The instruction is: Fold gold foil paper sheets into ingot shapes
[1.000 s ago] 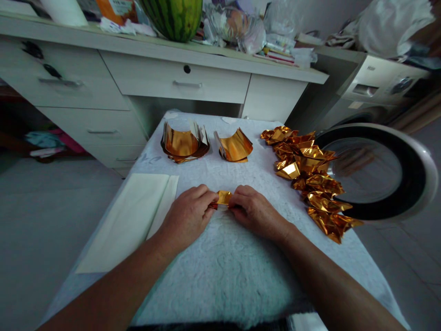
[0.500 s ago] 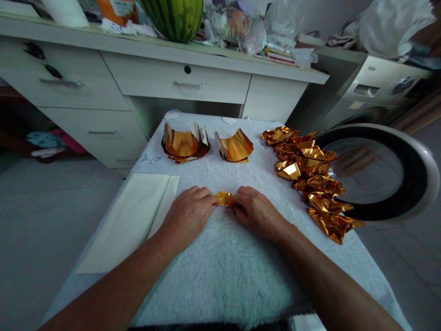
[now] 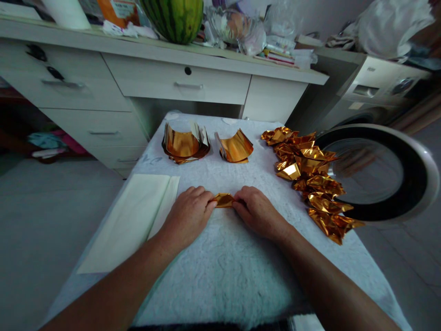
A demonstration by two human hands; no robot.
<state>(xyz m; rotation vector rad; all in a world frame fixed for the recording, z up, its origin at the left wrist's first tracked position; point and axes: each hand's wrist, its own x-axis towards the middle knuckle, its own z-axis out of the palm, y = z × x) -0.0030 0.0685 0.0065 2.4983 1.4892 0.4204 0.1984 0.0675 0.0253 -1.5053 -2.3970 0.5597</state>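
Observation:
Between my two hands is a small piece of folded gold foil paper [image 3: 224, 200], held by its two ends low over the cloth. My left hand [image 3: 193, 209] pinches its left end, fingers closed. At the right end, my right hand [image 3: 257, 209] grips it with thumb and bent fingers. Beyond my hands stand two curved stacks of gold foil sheets, a thicker stack [image 3: 182, 143] on the left and a thinner stack [image 3: 237, 146] beside it. Several folded gold foil pieces [image 3: 312, 174] lie in a row at the right.
White paper sheets [image 3: 127, 216] lie left of my hands on the cloth-covered table [image 3: 220, 285]. An open washing machine door [image 3: 427, 179] is close to the table's right edge. Behind, a white counter with drawers [image 3: 151, 82] carries a watermelon [image 3: 174, 18] and plastic bags.
My fingers have shifted slightly outward along the foil piece, so more of it shows between them. It looks a little wider and darker. The stacks and the row stay in place.

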